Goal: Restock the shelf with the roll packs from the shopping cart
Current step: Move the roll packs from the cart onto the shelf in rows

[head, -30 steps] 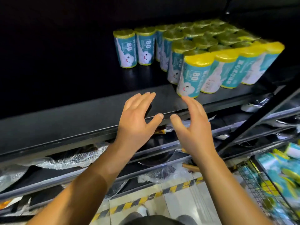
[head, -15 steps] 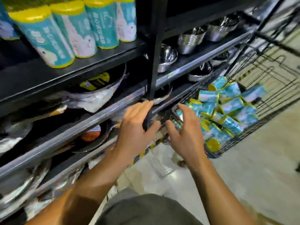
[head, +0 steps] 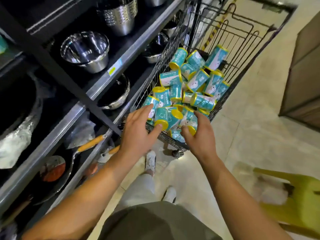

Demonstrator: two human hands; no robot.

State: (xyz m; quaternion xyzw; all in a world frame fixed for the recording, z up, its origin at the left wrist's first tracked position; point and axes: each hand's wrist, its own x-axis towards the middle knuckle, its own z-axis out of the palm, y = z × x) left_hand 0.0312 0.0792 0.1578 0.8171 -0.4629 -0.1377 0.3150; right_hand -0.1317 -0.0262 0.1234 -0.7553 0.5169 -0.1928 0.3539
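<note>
Both hands reach over the near rim of the wire shopping cart (head: 174, 139), which holds a loose heap of teal roll packs (head: 194, 84) with yellow ends. The left hand (head: 138, 134) is spread, fingers straight, its thumb resting on the yellow end of the nearest pack (head: 164, 118) without grasping it. The right hand (head: 199, 135), just beside it, curls its fingers around another pack (head: 188, 121). To the left of the left hand stands the dark shelf (head: 97, 89) with steel bowls (head: 84, 49).
</note>
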